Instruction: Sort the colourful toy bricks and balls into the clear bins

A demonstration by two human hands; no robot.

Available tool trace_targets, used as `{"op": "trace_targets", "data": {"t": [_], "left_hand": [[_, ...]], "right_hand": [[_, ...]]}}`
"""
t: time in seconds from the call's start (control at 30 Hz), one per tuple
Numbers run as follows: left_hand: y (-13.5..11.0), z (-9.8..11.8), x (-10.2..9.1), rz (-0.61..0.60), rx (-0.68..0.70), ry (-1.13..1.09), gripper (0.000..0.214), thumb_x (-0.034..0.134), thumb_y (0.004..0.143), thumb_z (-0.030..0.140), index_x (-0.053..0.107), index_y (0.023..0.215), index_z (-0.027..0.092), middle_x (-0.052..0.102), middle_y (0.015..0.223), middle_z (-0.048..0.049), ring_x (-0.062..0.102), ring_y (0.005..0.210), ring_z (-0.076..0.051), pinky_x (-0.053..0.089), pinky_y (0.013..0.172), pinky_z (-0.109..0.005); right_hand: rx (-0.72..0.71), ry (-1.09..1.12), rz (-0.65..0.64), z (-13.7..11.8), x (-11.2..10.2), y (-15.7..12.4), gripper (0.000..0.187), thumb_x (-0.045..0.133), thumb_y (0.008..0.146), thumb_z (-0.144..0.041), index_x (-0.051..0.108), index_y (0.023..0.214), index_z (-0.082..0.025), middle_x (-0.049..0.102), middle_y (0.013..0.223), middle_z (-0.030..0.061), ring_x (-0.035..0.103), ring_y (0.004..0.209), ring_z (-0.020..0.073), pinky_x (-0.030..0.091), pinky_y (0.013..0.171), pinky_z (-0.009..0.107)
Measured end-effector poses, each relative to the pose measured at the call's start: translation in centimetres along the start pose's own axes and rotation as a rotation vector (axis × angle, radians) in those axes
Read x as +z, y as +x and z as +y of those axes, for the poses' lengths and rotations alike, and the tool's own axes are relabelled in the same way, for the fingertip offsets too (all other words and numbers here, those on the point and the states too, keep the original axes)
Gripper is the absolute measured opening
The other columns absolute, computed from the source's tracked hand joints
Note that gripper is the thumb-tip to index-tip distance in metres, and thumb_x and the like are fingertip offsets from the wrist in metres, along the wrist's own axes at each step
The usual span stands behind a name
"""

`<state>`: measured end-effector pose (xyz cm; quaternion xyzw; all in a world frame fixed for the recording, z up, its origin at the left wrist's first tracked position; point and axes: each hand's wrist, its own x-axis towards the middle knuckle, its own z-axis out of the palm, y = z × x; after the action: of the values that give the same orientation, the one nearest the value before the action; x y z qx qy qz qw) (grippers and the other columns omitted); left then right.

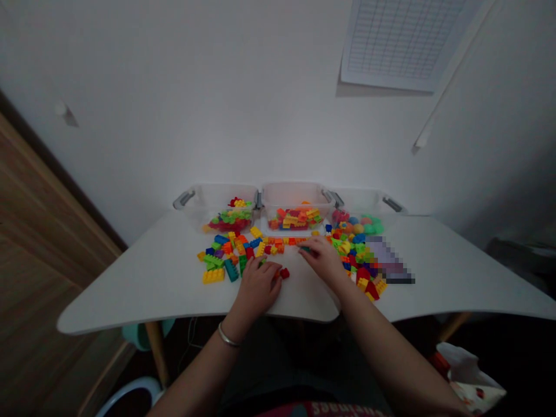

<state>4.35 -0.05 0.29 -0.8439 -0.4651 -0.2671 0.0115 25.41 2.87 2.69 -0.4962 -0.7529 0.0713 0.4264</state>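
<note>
My left hand rests low over the table among loose toy bricks, its fingers curled. A red toy brick shows at its fingertips, and the fingers partly cover other bricks there. To the right, my right hand pinches a dark green toy brick between thumb and fingers. Just beyond both hands, a row of orange toy bricks runs across the table. Left of my left hand lie a teal brick and a yellow brick in a mixed pile.
Three clear bins stand against the wall: the left bin and middle bin hold bricks, the right bin coloured round pieces. More bricks and a pixelated flat object lie right. The white table has a curved front edge.
</note>
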Motion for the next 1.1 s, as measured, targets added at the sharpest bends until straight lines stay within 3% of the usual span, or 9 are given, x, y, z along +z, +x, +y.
{"op": "trace_targets", "data": {"t": [0.1, 0.2, 0.3, 0.4, 0.5, 0.7, 0.83, 0.97, 1.1], "left_hand": [[0.0, 0.0, 0.0, 0.002, 0.001, -0.010, 0.022, 0.053, 0.086, 0.022, 0.066, 0.104, 0.021, 0.070, 0.106, -0.0057, 0.051, 0.113, -0.028, 0.037, 0.103, -0.051], [0.1, -0.1, 0.1, 0.004, 0.002, -0.021, 0.023, 0.053, 0.085, 0.021, 0.066, 0.104, 0.021, 0.071, 0.106, -0.0055, 0.052, 0.113, -0.028, 0.038, 0.103, -0.051], [0.1, -0.1, 0.1, 0.009, -0.002, -0.025, 0.023, 0.053, 0.085, 0.022, 0.066, 0.105, 0.020, 0.071, 0.106, -0.0056, 0.051, 0.112, -0.029, 0.039, 0.101, -0.051], [0.0, -0.2, 0.1, 0.014, 0.000, -0.026, 0.024, 0.053, 0.085, 0.022, 0.066, 0.105, 0.020, 0.071, 0.105, -0.0059, 0.052, 0.112, -0.029, 0.039, 0.100, -0.051], [0.0, -0.2, 0.2, 0.023, 0.005, -0.025, 0.024, 0.052, 0.086, 0.022, 0.066, 0.105, 0.020, 0.071, 0.105, -0.0061, 0.052, 0.112, -0.029, 0.039, 0.101, -0.052], [-0.1, -0.3, 0.4, 0.043, 0.012, -0.036, 0.024, 0.052, 0.085, 0.021, 0.067, 0.104, 0.020, 0.071, 0.105, -0.0062, 0.051, 0.114, -0.029, 0.039, 0.102, -0.051], [0.0, -0.3, 0.4, 0.042, 0.011, -0.039, 0.024, 0.052, 0.085, 0.021, 0.067, 0.104, 0.020, 0.071, 0.104, -0.0064, 0.052, 0.113, -0.029, 0.039, 0.102, -0.052], [0.0, -0.3, 0.3, 0.024, 0.001, -0.028, 0.024, 0.052, 0.086, 0.022, 0.066, 0.104, 0.020, 0.071, 0.105, -0.0065, 0.051, 0.113, -0.029, 0.038, 0.102, -0.053], [-0.1, -0.2, 0.1, 0.020, 0.002, -0.024, 0.023, 0.052, 0.086, 0.022, 0.066, 0.104, 0.021, 0.070, 0.104, -0.0068, 0.051, 0.113, -0.029, 0.038, 0.102, -0.052]], "right_hand": [[-0.041, 0.048, 0.312, 1.1, -1.8, 3.8, 0.016, 0.058, 0.085, -0.027, 0.071, 0.087, -0.020, 0.066, 0.091, 0.0069, 0.060, 0.088, 0.0198, 0.050, 0.079, 0.033], [-0.022, 0.029, 0.427, 1.9, -3.3, 7.4, 0.018, 0.055, 0.083, -0.025, 0.071, 0.091, -0.020, 0.066, 0.096, 0.0076, 0.060, 0.088, 0.0202, 0.050, 0.081, 0.036], [-0.003, -0.029, 0.394, 2.3, -3.5, 9.9, 0.025, 0.052, 0.082, -0.021, 0.071, 0.098, -0.020, 0.065, 0.104, 0.0092, 0.060, 0.095, 0.0208, 0.050, 0.086, 0.036], [-0.017, -0.120, 0.258, 2.3, -2.4, 10.9, 0.025, 0.052, 0.084, -0.021, 0.072, 0.099, -0.018, 0.066, 0.106, 0.0102, 0.059, 0.103, 0.0216, 0.045, 0.096, 0.037], [-0.020, -0.209, 0.141, 1.9, -1.2, 10.9, 0.025, 0.052, 0.088, -0.026, 0.072, 0.099, -0.017, 0.067, 0.112, 0.0101, 0.058, 0.108, 0.0216, 0.041, 0.100, 0.037], [-0.007, -0.428, 0.028, 1.3, -0.4, 10.3, 0.033, 0.050, 0.092, -0.032, 0.066, 0.115, -0.014, 0.068, 0.116, 0.0106, 0.057, 0.111, 0.0262, 0.031, 0.108, 0.043], [-0.024, -0.422, 0.005, 1.4, -0.7, 10.2, 0.034, 0.049, 0.093, -0.031, 0.065, 0.117, -0.014, 0.067, 0.120, 0.0113, 0.057, 0.113, 0.0261, 0.028, 0.111, 0.044], [-0.016, -0.236, 0.006, 1.9, -1.7, 10.1, 0.036, 0.049, 0.089, -0.029, 0.063, 0.119, -0.017, 0.066, 0.122, 0.0091, 0.057, 0.115, 0.0231, 0.034, 0.108, 0.043], [0.012, -0.104, 0.146, 2.5, -3.2, 9.2, 0.033, 0.046, 0.086, -0.027, 0.066, 0.111, -0.018, 0.068, 0.117, 0.0082, 0.058, 0.111, 0.0227, 0.042, 0.101, 0.042]]}}
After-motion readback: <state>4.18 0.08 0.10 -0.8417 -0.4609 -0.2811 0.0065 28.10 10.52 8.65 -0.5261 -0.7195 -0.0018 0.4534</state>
